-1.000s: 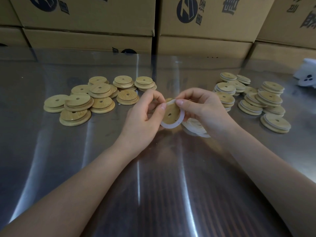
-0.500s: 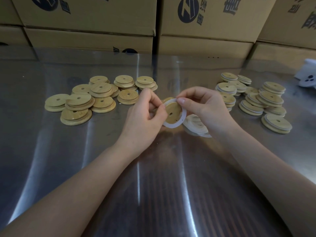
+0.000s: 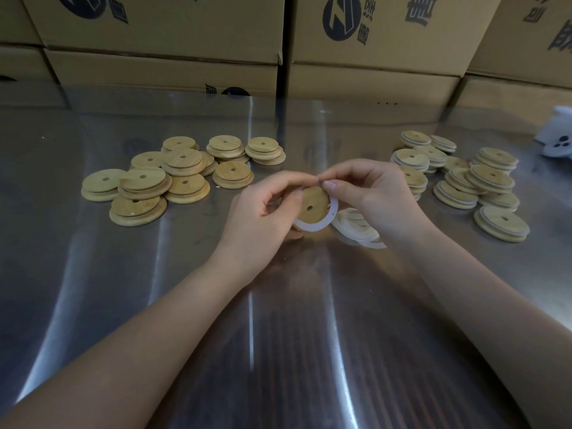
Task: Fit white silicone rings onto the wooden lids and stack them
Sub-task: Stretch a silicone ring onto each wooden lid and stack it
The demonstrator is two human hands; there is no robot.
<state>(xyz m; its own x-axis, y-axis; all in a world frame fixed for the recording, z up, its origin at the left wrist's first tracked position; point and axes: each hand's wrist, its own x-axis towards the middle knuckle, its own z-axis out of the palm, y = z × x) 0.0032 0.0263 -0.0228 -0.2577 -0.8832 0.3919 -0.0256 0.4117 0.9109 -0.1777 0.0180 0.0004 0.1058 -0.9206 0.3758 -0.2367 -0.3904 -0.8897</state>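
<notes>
A round wooden lid [image 3: 312, 204] with a centre hole is held tilted above the steel table, between both hands. A white silicone ring [image 3: 312, 226] sits around its lower and right edge. My left hand [image 3: 263, 218] grips the lid from the left, thumb on its face. My right hand [image 3: 368, 196] pinches the ring at the lid's top edge. Bare wooden lids [image 3: 173, 178] lie in low stacks at the left. Lids with white rings [image 3: 464, 178] are stacked at the right. Loose white rings [image 3: 359, 227] lie heaped under my right hand.
Printed cardboard boxes [image 3: 371, 57] form a wall along the table's far edge. A white object with dark holes [image 3: 557, 140] sits at the far right. The shiny steel table [image 3: 278, 335] stretches toward me between my forearms.
The lid has turned so its face shows more, and the ring now sits lower around its bottom and right edge. My right fingertips have moved up to the lid's top edge.
</notes>
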